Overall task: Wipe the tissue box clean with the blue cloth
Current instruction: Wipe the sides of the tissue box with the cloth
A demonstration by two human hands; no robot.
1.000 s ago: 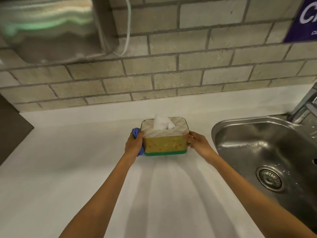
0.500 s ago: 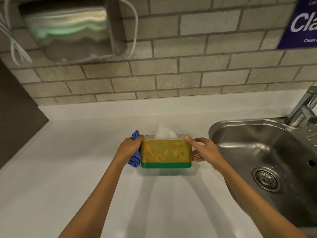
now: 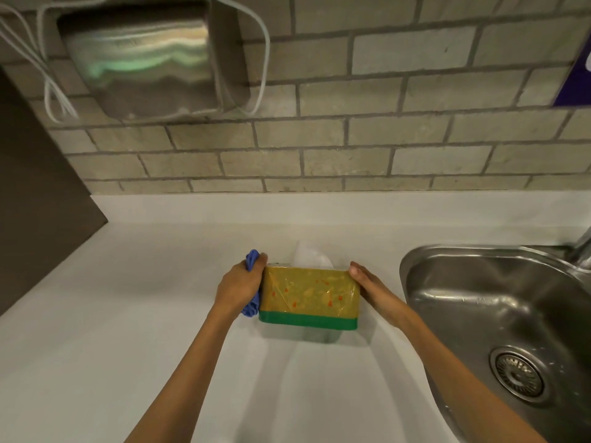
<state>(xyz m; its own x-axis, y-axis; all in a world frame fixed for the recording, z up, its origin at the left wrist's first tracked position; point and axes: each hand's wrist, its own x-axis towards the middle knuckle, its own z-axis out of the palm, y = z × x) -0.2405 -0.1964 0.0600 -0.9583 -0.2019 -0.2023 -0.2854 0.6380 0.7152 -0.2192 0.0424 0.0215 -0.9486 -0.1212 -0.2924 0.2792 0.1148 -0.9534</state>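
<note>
The tissue box (image 3: 308,294) is yellow-green with red specks and a green band along the bottom, and a white tissue (image 3: 308,257) sticks out of its top. It hangs a little above the white counter (image 3: 128,314), its shadow lying below it. My left hand (image 3: 238,287) presses the bunched blue cloth (image 3: 251,306) against the box's left end. My right hand (image 3: 371,287) lies flat against the box's right end, fingers stretched along it. The box's top face is hidden from this angle.
A steel sink (image 3: 499,318) with a round drain (image 3: 516,374) sits just right of the box, a tap (image 3: 580,251) at its far edge. Behind is a brick wall with a metal dispenser (image 3: 150,55) and white cables. A dark panel (image 3: 38,193) bounds the left.
The box has been lifted off the counter and drawn towards me between both hands, so its front face shows instead of its top. The left hand still holds the cloth to the left end.
</note>
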